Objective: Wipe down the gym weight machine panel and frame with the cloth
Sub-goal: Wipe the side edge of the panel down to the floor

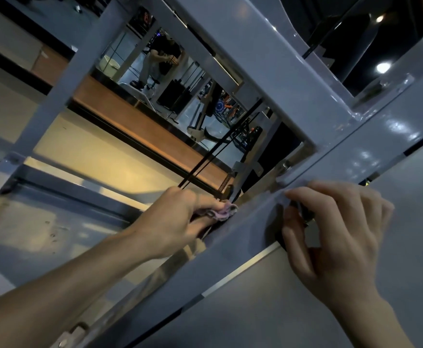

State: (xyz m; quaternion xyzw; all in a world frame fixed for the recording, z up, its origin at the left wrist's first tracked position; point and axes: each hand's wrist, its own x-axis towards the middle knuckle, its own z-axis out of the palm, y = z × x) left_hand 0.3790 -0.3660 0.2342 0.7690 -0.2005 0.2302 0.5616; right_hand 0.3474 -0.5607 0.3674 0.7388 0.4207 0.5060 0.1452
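Left hand (178, 219) grips the cloth (221, 211) — mostly hidden; right hand (336, 234) curls on the frame (243, 242) edge — grip unclear.

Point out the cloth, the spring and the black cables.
cloth (221, 211), head view, on the pink bunched fold beyond the left hand's fingers.
spring (226, 183), head view, mid-coil.
black cables (213, 156), head view, midway along their run.

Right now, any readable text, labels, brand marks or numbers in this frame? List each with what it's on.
None readable.
Grey frame of the weight machine: no label, brand or number visible.
Pale panel: bare, no print.
Pink cloth, gripped by the left hand: no tag visible.
Blue round shape in the background seen through the frame: may be a logo, too small and blurred to read.
Right hand at the frame edge: whatever it covers is hidden.
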